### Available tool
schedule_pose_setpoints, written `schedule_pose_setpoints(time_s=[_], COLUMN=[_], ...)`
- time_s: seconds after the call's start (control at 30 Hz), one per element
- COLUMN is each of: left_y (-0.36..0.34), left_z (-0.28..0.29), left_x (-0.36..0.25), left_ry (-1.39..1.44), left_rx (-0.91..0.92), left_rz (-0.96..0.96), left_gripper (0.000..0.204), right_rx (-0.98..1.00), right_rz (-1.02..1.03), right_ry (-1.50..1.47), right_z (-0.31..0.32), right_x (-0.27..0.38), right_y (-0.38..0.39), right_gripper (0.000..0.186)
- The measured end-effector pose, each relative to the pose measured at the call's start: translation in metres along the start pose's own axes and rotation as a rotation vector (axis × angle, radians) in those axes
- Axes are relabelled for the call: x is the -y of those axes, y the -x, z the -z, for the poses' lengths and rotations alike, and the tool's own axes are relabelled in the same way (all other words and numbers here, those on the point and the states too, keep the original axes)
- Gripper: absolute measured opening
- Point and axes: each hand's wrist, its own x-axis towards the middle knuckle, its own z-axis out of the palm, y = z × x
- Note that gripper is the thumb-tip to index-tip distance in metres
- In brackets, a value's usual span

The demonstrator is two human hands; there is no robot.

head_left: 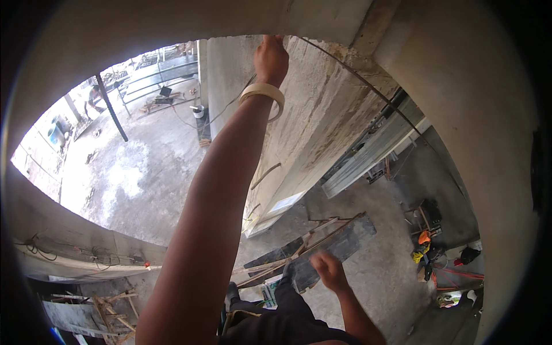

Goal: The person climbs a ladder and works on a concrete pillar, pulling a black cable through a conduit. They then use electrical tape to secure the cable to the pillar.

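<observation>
My left arm reaches far up along a concrete column point(310, 115), and a roll of pale masking tape point(261, 92) hangs around its wrist like a bracelet. At the column's top, just under the concrete beam point(276, 17), my left hand point(271, 62) is closed, knuckles toward me. Its fingertips are hidden, so what it grips does not show. Lower right, my right hand point(330, 270) hangs in the air with fingers curled in, a little blurred. Nothing shows in it. Below it lies a dark, cement-smeared board point(339, 244).
My feet are high above the concrete floor point(374, 276), beside long wooden boards. A thin dark rod point(356, 75) slants down from the beam. Rebar point(112, 109) hangs at left. A bucket point(198, 111) stands by the column; orange and yellow items point(423, 247) lie at right.
</observation>
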Motion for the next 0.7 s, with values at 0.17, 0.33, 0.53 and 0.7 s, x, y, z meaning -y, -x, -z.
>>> schedule_pose_setpoints(time_s=[0.17, 0.33, 0.53, 0.7], left_y=[0.004, 0.052, 0.090, 0.097], left_z=[0.005, 0.035, 0.044, 0.035], left_x=[0.000, 0.024, 0.056, 0.049], left_ry=[0.065, 0.164, 0.293, 0.252], left_rx=[-0.020, -0.106, 0.097, 0.024], left_rz=[-0.046, 0.029, 0.374, 0.334], left_gripper=[0.022, 0.020, 0.017, 0.023], right_rx=[-0.253, -0.503, -0.459, -0.333], right_rz=[-0.749, -0.861, -0.708, -0.479], right_ry=[0.069, -0.139, -0.331, -0.169], right_z=[0.010, 0.015, 0.001, 0.005], right_x=[-0.119, -0.130, -0.106, -0.071], right_y=[0.210, 0.261, 0.198, 0.134], right_gripper=[0.022, 0.018, 0.020, 0.043])
